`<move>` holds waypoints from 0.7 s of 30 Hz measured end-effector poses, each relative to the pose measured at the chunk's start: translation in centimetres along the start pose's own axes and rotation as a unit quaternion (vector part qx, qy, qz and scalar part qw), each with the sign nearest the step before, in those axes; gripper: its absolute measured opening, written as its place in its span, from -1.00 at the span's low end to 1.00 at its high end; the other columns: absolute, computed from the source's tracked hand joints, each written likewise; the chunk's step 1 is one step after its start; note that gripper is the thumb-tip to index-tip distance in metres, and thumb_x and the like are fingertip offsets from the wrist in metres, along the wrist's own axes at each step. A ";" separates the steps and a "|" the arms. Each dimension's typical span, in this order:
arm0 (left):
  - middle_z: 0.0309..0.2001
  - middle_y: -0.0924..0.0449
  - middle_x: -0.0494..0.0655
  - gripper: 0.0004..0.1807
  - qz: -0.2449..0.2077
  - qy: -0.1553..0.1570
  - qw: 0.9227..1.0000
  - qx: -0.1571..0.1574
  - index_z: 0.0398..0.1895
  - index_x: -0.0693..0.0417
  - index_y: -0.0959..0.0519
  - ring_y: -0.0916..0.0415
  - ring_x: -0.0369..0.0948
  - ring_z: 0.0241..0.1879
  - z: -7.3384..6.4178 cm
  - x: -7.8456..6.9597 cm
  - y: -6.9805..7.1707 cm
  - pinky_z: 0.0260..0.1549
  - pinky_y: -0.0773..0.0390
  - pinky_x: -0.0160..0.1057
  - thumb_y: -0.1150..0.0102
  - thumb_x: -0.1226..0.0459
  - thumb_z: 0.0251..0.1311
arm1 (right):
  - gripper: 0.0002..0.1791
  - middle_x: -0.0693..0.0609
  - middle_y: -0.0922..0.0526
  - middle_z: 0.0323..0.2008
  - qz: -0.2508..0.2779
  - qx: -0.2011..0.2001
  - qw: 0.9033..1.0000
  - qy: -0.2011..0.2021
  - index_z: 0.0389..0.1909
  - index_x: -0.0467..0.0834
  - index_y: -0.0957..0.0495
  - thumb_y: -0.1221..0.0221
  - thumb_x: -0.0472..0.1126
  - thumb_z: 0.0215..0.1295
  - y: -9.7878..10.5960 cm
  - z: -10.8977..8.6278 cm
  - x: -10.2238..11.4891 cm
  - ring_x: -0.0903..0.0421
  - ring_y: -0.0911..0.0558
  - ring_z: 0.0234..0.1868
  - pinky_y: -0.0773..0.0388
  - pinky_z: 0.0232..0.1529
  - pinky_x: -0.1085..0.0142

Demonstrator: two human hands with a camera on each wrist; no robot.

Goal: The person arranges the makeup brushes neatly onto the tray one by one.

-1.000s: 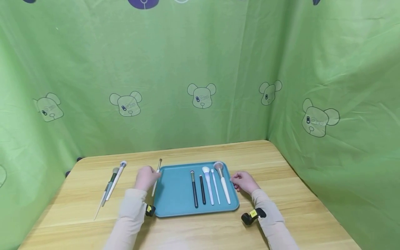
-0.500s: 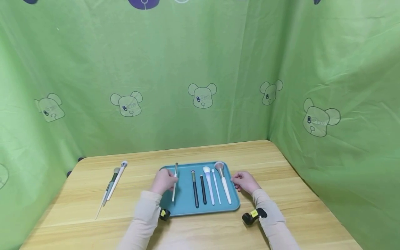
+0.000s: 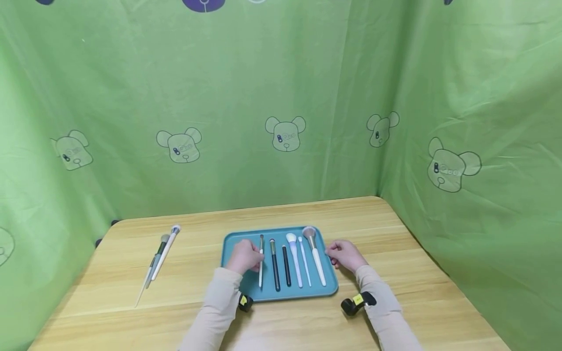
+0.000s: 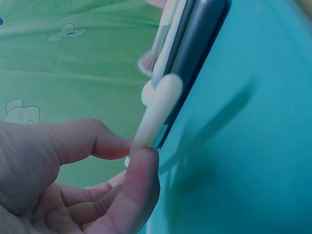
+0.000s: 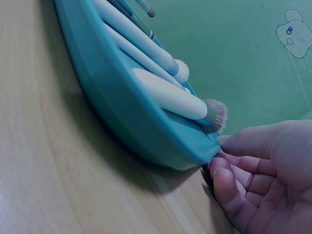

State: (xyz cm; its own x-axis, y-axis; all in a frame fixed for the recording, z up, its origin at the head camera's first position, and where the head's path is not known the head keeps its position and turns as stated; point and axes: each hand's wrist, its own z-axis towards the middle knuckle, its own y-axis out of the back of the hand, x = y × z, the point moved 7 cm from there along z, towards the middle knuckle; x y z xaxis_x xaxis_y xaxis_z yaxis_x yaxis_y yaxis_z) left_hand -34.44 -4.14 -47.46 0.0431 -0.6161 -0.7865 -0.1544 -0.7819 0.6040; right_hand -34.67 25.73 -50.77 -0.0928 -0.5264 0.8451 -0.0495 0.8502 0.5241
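A thin white brush [image 3: 261, 278] is pinched in the left hand [image 3: 246, 256], above the blue tray [image 3: 237, 237]. The right hand [image 3: 345, 255] pinches the tray's edge. Five brushes [image 3: 316, 259] lie between the hands, and other brushes [image 3: 166, 252] left of both on the tabletop [image 3: 377, 229]

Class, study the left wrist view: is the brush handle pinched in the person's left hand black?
No, the brush handle pinched in the left hand is whitish, while a dark handle shows beyond it.

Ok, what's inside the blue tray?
Five brushes lie in the tray; the left hand pinches a pale brush over it. That hand hides some tray floor from the head camera.
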 end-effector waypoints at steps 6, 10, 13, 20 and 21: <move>-0.69 -0.60 -0.04 -0.65 0.021 0.004 1.000 0.003 -0.78 0.06 -0.41 -0.59 -0.23 -0.70 -0.2 -0.1 -0.6 -0.58 -0.66 -0.28 -0.24 0.41 0.10 | -0.82 -0.02 -0.53 -0.56 0.001 -0.002 1.000 -0.001 -0.23 -0.38 -0.53 -0.16 -0.30 0.29 0.0 0.1 0.0 0.16 -0.51 -0.55 -0.57 -0.51 0.35; -0.73 -0.58 -0.04 -0.66 0.031 0.002 1.000 0.006 -0.80 0.07 -0.40 -0.57 -0.22 -0.73 -0.3 -0.1 -0.9 -0.63 -0.64 -0.29 -0.22 0.43 0.06 | -0.82 -0.02 -0.54 -0.56 0.000 -0.002 1.000 0.001 -0.23 -0.39 -0.53 -0.17 -0.30 0.29 0.1 0.1 0.0 0.16 -0.51 -0.55 -0.58 -0.51 0.34; -0.75 -0.58 -0.05 -0.65 0.040 0.005 0.999 0.008 -0.82 0.07 -0.40 -0.56 -0.22 -0.75 -0.4 -0.1 -1.1 -0.63 -0.63 -0.29 -0.21 0.42 0.06 | -0.82 -0.02 -0.54 -0.57 0.000 -0.002 1.000 0.001 -0.23 -0.38 -0.54 -0.17 -0.30 0.28 0.1 0.2 0.0 0.16 -0.51 -0.55 -0.57 -0.52 0.35; -0.77 -0.56 -0.06 -0.64 0.045 0.015 0.999 0.013 -0.83 0.06 -0.41 -0.56 -0.22 -0.75 -0.3 0.3 -1.4 -0.64 -0.61 -0.29 -0.23 0.42 0.07 | -0.83 -0.01 -0.53 -0.56 0.003 0.000 1.000 -0.004 -0.24 -0.38 -0.53 -0.16 -0.30 0.29 0.0 0.2 -0.2 0.17 -0.51 -0.55 -0.57 -0.53 0.36; -0.78 -0.56 -0.05 -0.63 0.045 0.014 0.999 0.013 -0.84 0.06 -0.40 -0.56 -0.21 -0.75 -0.3 0.3 -1.5 -0.65 -0.61 -0.30 -0.23 0.42 0.07 | -0.83 -0.01 -0.53 -0.56 0.004 0.001 1.000 -0.003 -0.25 -0.37 -0.53 -0.16 -0.30 0.29 -0.1 0.2 -0.2 0.17 -0.51 -0.55 -0.57 -0.52 0.36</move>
State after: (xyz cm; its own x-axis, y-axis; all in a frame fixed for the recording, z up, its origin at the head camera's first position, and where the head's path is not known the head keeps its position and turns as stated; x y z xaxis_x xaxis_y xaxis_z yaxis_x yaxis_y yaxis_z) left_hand -33.87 -3.22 -48.55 0.0558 -0.6866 -0.7249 -0.1847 -0.7206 0.6683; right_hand -34.81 25.77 -50.94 -0.0998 -0.5203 0.8481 -0.0501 0.8539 0.5180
